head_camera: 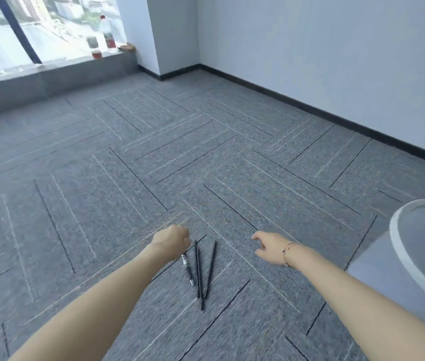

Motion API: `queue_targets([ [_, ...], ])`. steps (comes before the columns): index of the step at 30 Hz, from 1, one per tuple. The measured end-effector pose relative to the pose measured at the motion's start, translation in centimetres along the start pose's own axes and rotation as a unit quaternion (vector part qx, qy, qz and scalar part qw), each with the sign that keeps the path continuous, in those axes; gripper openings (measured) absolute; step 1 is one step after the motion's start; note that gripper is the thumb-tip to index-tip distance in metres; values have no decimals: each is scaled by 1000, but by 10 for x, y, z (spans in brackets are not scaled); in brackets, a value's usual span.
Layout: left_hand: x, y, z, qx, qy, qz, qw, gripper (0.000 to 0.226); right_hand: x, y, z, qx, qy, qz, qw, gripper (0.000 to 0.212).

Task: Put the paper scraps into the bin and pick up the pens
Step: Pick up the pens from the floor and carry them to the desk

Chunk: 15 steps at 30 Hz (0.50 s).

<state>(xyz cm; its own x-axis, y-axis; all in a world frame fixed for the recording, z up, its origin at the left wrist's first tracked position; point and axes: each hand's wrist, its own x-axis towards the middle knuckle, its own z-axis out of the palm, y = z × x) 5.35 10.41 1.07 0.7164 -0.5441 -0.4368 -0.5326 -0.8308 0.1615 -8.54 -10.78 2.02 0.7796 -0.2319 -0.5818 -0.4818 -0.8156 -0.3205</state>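
Three black pens (198, 272) lie close together on the grey carpet, fanned out and meeting at their near ends. A fourth pen with a clear grip and silver tip (188, 269) sticks out from under my left hand (172, 241). That hand is curled with its back to me, and its fingers are hidden, so I cannot tell if it grips the pen. My right hand (271, 247), wearing a bracelet, hovers to the right of the pens with loosely bent fingers and holds nothing. The white bin (396, 238) stands at the right edge. I see no paper scraps.
Grey carpet tiles (206, 157) cover the floor up to a white wall with a dark skirting board (310, 106) on the right. At the far left, a window sill (76, 74) holds a few bottles (107, 35).
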Motion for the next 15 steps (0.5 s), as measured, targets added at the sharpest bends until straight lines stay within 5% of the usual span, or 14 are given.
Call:
queue_targets([
  [6,16,-33,43,-11,1,-45,999,14,50,-31,48,5,-50,-12,999,45],
  [15,58,-36,99,-42,-24,-89,995,45,105,-52,103,-5,-25,42,999,37],
])
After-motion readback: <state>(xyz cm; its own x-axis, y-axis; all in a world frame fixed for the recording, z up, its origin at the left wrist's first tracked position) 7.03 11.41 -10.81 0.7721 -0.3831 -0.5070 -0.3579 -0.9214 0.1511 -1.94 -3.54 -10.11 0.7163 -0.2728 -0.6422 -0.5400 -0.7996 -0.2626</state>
